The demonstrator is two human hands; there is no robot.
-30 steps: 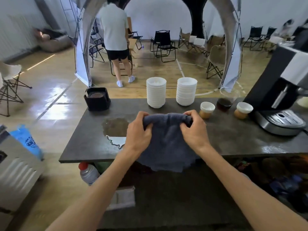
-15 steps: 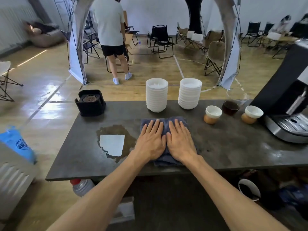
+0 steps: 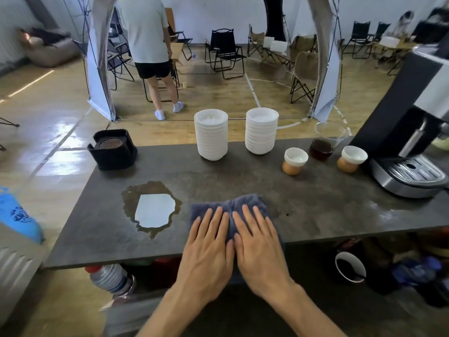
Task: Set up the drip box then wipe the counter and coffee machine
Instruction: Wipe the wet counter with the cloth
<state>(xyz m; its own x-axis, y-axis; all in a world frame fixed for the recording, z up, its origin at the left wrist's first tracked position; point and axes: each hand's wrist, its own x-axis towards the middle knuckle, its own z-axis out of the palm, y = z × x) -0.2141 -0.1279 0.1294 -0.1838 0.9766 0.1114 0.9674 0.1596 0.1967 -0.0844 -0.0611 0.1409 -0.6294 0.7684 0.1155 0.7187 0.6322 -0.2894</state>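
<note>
A person's left hand (image 3: pixel 206 249) and right hand (image 3: pixel 260 246) press flat, fingers straight and side by side, on a folded dark blue-grey cloth (image 3: pixel 227 207) at the near edge of the dark grey stone counter (image 3: pixel 243 181). A brown coffee puddle (image 3: pixel 150 207) lies just left; the black drip box (image 3: pixel 113 149) sits at the far-left corner, the silver-and-black coffee machine (image 3: pixel 410 147) at right.

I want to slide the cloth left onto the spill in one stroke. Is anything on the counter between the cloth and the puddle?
Nothing visible. The cloth, under both flat hands, lies just right of the puddle, with only bare counter between them. The black drip box and bowl stacks sit farther back.
</note>
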